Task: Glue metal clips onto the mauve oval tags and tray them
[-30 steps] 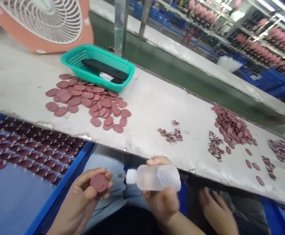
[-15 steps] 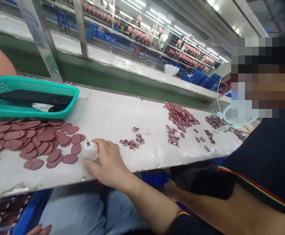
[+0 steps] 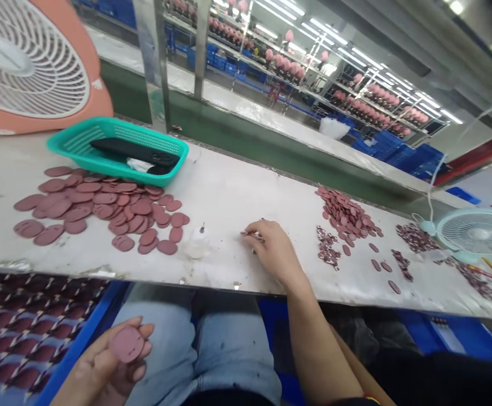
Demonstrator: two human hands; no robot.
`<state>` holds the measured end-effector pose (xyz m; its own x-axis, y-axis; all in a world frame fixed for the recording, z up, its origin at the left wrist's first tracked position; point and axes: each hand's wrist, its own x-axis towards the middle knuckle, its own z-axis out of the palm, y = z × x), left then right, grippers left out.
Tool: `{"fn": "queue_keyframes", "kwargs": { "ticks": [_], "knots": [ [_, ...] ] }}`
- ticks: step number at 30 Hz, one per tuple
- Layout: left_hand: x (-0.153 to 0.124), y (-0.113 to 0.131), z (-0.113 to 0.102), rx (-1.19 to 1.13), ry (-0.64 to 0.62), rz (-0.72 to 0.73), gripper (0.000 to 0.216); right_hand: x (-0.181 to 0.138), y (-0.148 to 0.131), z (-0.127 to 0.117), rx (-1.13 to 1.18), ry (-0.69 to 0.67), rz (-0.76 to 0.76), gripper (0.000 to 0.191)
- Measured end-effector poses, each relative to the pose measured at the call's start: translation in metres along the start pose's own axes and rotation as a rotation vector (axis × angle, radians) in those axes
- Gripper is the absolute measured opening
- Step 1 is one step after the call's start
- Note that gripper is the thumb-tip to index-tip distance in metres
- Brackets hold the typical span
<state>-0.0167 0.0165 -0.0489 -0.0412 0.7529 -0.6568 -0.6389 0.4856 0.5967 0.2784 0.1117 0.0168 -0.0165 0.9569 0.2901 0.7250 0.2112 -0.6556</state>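
My left hand is low over my lap, fingers curled around one maroon oval disc. My right hand rests on the white bench, fingertips pinched over a little heap of small maroon-and-white pieces; what sits in the pinch is hidden. A small clear squeeze bottle stands on the bench just left of that hand, untouched. A spread of maroon oval discs lies further left.
A teal basket holding a black object stands behind the discs, with an orange fan beyond. More discs and small pieces lie right, near a pale fan. A blue tray of finished discs sits lower left.
My right hand set the bottle upright on the bench, let it go and moved right onto the small pieces. The left hand kept its disc. The view swung back left.
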Motion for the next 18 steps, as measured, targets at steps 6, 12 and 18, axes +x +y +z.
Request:
{"fn": "queue_keyframes", "kwargs": {
  "ticks": [6,12,18],
  "knots": [
    [-0.047,0.019,0.04,-0.01,-0.07,-0.062,0.042,-0.043,-0.059,0.011,0.542,-0.131,-0.013,0.011],
    [-0.053,0.016,0.032,0.068,-0.181,-0.096,0.05,-0.063,-0.103,0.032,0.67,-0.389,-0.109,0.014],
    [-0.047,0.011,0.019,0.106,-0.316,-0.073,0.04,-0.06,-0.107,0.039,0.515,-0.36,-0.266,0.008]
  ]
}}
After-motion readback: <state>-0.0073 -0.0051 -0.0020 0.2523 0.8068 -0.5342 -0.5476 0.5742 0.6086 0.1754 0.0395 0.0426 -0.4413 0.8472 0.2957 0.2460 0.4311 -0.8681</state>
